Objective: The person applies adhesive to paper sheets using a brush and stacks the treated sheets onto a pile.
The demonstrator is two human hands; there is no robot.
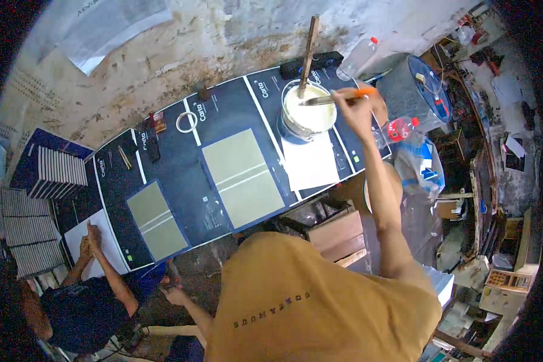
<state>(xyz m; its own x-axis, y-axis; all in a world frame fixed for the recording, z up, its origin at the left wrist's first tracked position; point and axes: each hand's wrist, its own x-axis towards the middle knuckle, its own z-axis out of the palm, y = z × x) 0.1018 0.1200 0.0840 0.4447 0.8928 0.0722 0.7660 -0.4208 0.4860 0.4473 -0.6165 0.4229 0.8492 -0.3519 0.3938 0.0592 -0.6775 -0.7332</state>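
Mustard shirt (320, 301) nearest. Right hand (356, 110) pinches brush (321, 101) over tub (294, 128); wipe excess off inside. Left hand (175, 295) blurred, state indeterminable.

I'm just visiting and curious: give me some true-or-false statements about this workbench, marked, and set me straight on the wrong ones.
1. The right hand holds an orange-handled tool over the bucket. True.
2. The bucket is full of black liquid. False: its contents are whitish.
3. A wooden stick stands in the bucket. True.
4. The left hand is in the bucket too. False: it is down by the near table edge, away from the bucket.
5. Two grey boards with pale stripes lie on the table. True.
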